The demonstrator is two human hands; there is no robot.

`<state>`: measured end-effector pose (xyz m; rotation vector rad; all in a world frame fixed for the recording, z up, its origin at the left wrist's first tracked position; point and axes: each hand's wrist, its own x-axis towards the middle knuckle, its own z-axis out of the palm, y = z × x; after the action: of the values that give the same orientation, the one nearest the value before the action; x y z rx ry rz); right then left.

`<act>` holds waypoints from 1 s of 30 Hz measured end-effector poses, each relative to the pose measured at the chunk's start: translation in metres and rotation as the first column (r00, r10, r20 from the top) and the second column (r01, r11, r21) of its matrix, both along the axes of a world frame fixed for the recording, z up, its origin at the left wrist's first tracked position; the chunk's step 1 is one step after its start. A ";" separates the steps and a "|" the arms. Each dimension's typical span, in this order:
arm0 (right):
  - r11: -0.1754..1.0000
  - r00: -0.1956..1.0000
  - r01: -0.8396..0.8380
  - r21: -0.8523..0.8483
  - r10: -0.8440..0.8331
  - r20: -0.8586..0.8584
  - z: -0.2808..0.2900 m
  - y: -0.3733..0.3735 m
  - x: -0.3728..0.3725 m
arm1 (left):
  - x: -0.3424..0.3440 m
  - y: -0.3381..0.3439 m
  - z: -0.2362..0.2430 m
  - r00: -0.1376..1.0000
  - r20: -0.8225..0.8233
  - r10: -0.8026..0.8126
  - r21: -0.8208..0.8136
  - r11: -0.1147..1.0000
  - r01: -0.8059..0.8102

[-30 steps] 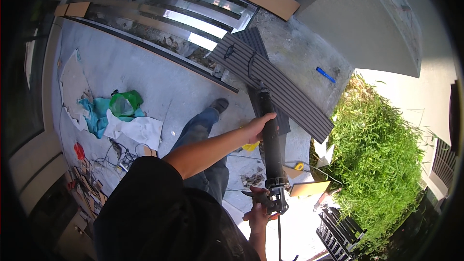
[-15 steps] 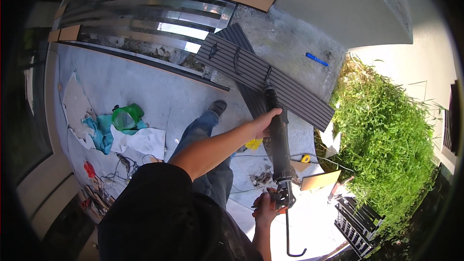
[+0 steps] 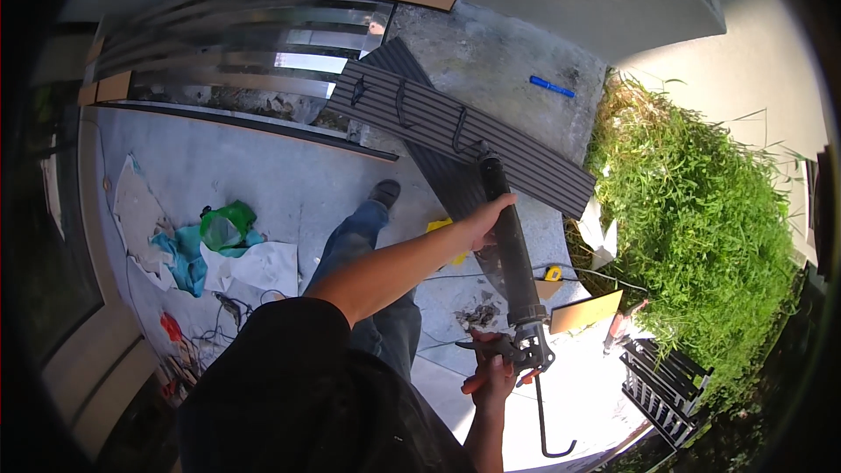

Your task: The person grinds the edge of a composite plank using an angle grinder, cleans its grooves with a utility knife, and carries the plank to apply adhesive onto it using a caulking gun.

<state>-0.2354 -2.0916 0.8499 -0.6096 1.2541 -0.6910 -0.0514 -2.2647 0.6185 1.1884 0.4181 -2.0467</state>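
Note:
A long black caulking gun [image 3: 517,271] slants across the middle. Around its barrel, near the front end, my left hand [image 3: 492,221] is closed. My right hand [image 3: 491,372] grips the handle and trigger at the rear, where a hooked rod [image 3: 543,420] sticks out. The nozzle [image 3: 482,151] is at the surface of a dark grooved board [image 3: 526,162]. On that board lie dark beads of adhesive: a short one [image 3: 357,91], a longer one [image 3: 400,103] and a hook-shaped one [image 3: 459,130] close to the nozzle. A second grooved board [image 3: 442,180] crosses underneath.
A blue marker-like stick [image 3: 552,86] lies on the concrete ledge. Green plants [image 3: 692,228] grow at the right. A yellow tape measure [image 3: 553,273], a tan board piece [image 3: 585,312], green and teal bags [image 3: 228,226], cables and tools [image 3: 188,355] lie on the floor.
The bead nearest the nozzle has grown into a longer hook shape. The nozzle has shifted along the board, away from the other beads. The whole view has turned slightly.

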 end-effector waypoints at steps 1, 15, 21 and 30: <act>0.998 0.998 0.066 0.004 -0.066 -0.020 -0.010 -0.001 -0.002 | -0.008 -0.015 0.004 0.998 0.060 0.035 0.031 0.999 -0.037; 0.958 0.893 0.028 0.287 0.105 -0.438 0.013 0.019 -0.042 | -0.051 0.018 -0.001 0.996 -0.036 -0.086 0.060 0.994 0.088; 0.964 0.928 -0.172 0.201 0.227 -0.297 0.029 -0.007 -0.071 | -0.077 -0.002 0.012 0.999 -0.005 -0.037 0.098 0.994 0.037; 0.998 0.951 0.054 0.017 -0.047 -0.305 -0.026 -0.038 -0.091 | -0.120 -0.073 -0.038 0.991 -0.055 -0.122 -0.089 0.989 0.117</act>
<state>-0.3267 -2.1292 0.8235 -0.6834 1.5673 -0.6382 -0.1715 -2.3375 0.5802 1.1269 0.2910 -2.1852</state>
